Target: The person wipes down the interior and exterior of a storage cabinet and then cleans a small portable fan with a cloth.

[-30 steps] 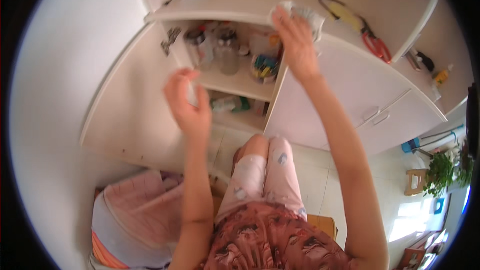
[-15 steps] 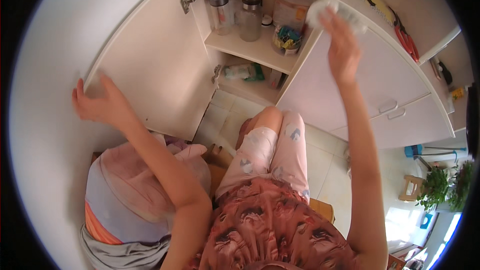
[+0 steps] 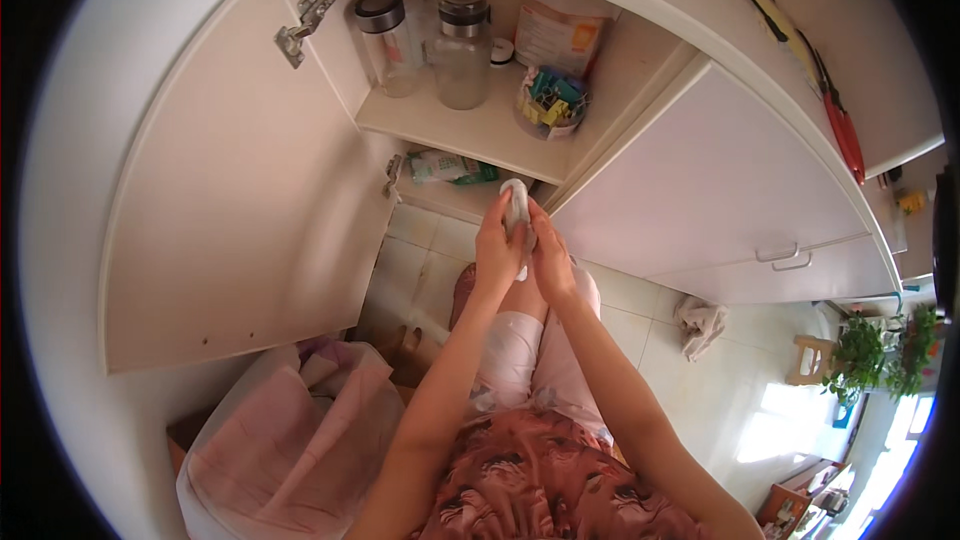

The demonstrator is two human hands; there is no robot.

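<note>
White wad [image 3: 517, 202], partly hidden between left hand [image 3: 496, 248] and right hand [image 3: 551, 258], each grip clamped on it.

the head camera is worn on a person [image 3: 530, 480] and looks from above, steeply downward. it faces toward the open cabinet [image 3: 410, 115], with the floor [image 3: 650, 340] at lower right. the left hand [image 3: 498, 248] and the right hand [image 3: 551, 262] lie rather close, near its centre.

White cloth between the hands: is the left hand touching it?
Touching. The head view shows the left hand against the folded white cloth, with fingers resting on it and no gap between them.
</note>
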